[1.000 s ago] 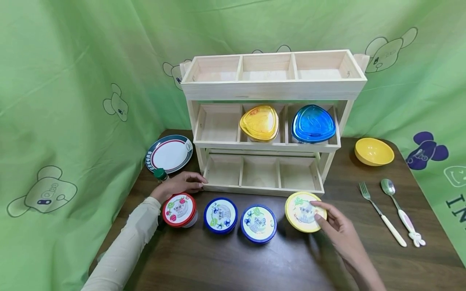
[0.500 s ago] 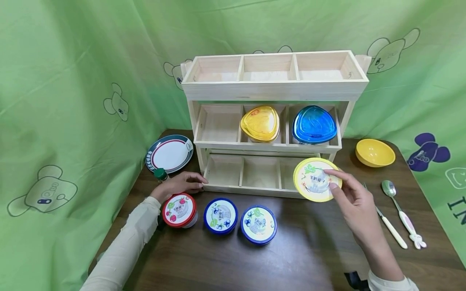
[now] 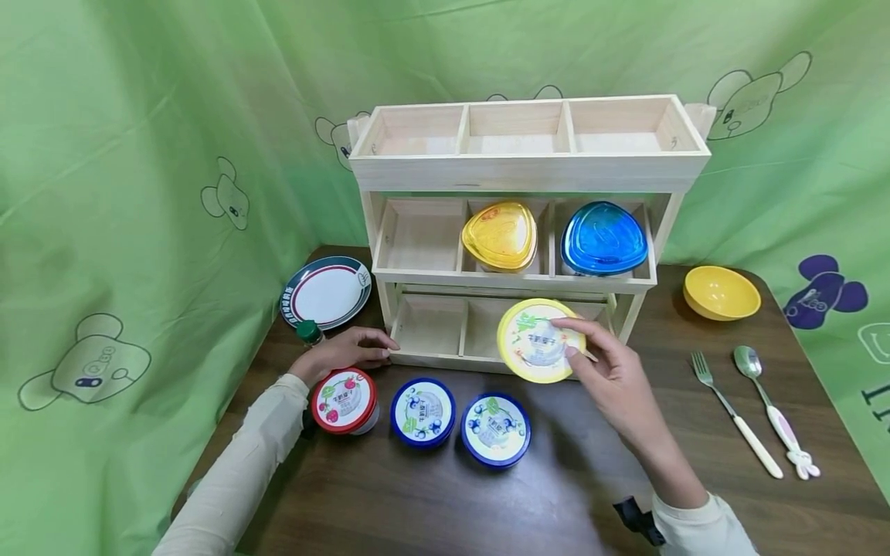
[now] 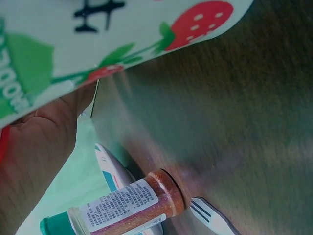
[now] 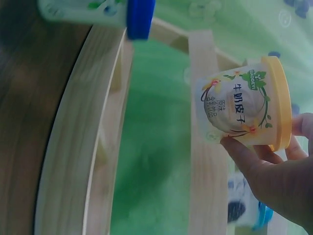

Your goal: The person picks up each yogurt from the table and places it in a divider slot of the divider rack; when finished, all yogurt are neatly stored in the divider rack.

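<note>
My right hand (image 3: 619, 378) grips a yellow-lidded tub (image 3: 531, 344) by its rim, holding it in the air before the bottom tier of the wooden rack (image 3: 528, 174). In the right wrist view the tub's printed side (image 5: 239, 105) shows, with the thumb against it. My left hand (image 3: 346, 351) touches the left front corner of that bottom tier with its fingertips. Just below it stands a red-lidded tub (image 3: 344, 401), whose strawberry print (image 4: 200, 24) fills the top of the left wrist view. Two blue-lidded tubs, one (image 3: 422, 412) beside the other (image 3: 496, 431), stand on the table.
Yellow-lidded (image 3: 501, 236) and blue-lidded (image 3: 605, 238) containers sit in the middle tier. A plate (image 3: 327, 292) and a green-capped spice bottle (image 4: 122, 205) are at left. At right lie a yellow bowl (image 3: 721, 293), a fork (image 3: 737, 417) and a spoon (image 3: 775, 413).
My right hand has lifted the yellow-lidded tub off the table, then carried it left toward the middle of the bottom tier. My left hand stays at the rack's corner.
</note>
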{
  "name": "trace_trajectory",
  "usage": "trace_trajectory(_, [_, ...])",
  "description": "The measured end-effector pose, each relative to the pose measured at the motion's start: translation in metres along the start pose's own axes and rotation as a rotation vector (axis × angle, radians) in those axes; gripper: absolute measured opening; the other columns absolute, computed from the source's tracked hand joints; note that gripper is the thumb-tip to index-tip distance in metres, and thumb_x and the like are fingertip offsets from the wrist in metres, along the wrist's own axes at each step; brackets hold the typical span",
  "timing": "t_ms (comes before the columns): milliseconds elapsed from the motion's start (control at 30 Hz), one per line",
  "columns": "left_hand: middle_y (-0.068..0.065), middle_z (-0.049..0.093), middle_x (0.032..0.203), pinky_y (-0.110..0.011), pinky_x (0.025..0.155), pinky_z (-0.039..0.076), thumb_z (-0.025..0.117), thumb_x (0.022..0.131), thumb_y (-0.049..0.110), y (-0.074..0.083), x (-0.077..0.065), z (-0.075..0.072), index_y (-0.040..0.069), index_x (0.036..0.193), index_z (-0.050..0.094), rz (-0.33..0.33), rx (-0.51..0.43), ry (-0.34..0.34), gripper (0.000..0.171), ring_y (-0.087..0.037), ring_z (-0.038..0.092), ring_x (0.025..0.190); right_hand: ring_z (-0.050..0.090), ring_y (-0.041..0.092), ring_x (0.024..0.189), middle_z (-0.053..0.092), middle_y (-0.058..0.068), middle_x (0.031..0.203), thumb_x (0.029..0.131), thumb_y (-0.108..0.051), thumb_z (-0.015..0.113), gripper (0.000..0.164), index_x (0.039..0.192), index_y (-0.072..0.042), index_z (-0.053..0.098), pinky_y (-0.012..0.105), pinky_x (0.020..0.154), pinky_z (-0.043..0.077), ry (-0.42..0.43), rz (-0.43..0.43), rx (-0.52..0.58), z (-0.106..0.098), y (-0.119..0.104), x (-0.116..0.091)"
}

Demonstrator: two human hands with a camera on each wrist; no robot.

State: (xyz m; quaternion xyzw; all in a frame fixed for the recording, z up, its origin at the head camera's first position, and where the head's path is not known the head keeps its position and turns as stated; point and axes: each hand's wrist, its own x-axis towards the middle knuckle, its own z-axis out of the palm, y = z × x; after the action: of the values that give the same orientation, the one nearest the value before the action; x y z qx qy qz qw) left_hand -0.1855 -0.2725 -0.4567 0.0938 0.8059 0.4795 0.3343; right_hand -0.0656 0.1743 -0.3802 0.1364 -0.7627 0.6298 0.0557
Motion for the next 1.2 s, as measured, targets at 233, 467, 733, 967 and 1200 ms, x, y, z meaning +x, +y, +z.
trace_trajectory(233, [-0.014, 0.070, 0.130, -0.037, 0.104, 0.059, 0.070, 0.108, 0.018, 0.000, -0.003, -0.001, 0.012, 0.134, 0.075, 0.011, -0.052, -0.023, 0.027, -0.027, 0.071, 0.118, 0.063, 0.025, 0.118, 0.052, 0.015, 0.158, 0.110, -0.004, 0.059, 0.034, 0.143, -0.004, 0.066, 0.023, 0.091, 0.061, -0.133, -0.020, 0.020, 0.032, -0.007, 0.023])
trace_trajectory(467, [-0.013, 0.070, 0.128, -0.036, 0.103, 0.059, 0.067, 0.108, 0.014, 0.006, -0.006, 0.003, 0.011, 0.134, 0.074, -0.009, -0.053, -0.003, 0.027, -0.024, 0.071, 0.116, 0.064, 0.026, 0.123, 0.055, 0.014, 0.158, 0.109, -0.004, 0.061, 0.035, 0.144, -0.005, 0.067, 0.026, 0.094, 0.061, -0.209, -0.090, 0.083, 0.061, -0.021, 0.046])
trace_trajectory(733, [-0.016, 0.066, 0.138, -0.037, 0.106, 0.058, 0.066, 0.109, 0.010, 0.006, -0.001, 0.005, 0.005, 0.138, 0.071, -0.047, -0.046, 0.030, 0.030, -0.025, 0.068, 0.119, 0.061, 0.027, 0.135, 0.056, 0.012, 0.159, 0.106, -0.001, 0.063, 0.037, 0.143, -0.003, 0.067, 0.030, 0.098, 0.061, -0.225, -0.174, 0.144, 0.089, -0.039, 0.070])
trace_trajectory(967, [-0.014, 0.067, 0.139, -0.039, 0.107, 0.058, 0.064, 0.110, 0.008, 0.008, -0.003, 0.004, 0.003, 0.137, 0.071, -0.022, -0.060, 0.018, 0.029, -0.025, 0.069, 0.120, 0.052, 0.024, 0.147, 0.045, 0.007, 0.169, 0.107, -0.001, 0.060, 0.037, 0.144, -0.003, 0.067, 0.032, 0.104, 0.058, -0.233, -0.221, 0.189, 0.108, -0.059, 0.085])
trace_trajectory(1200, [-0.016, 0.067, 0.138, -0.042, 0.108, 0.057, 0.062, 0.110, 0.007, 0.006, -0.003, 0.004, 0.001, 0.139, 0.069, 0.019, -0.036, -0.010, 0.031, -0.030, 0.069, 0.123, 0.056, 0.019, 0.141, 0.045, 0.002, 0.169, 0.108, -0.002, 0.060, 0.037, 0.143, -0.008, 0.068, 0.033, 0.103, 0.059, -0.193, -0.233, 0.211, 0.121, -0.071, 0.101])
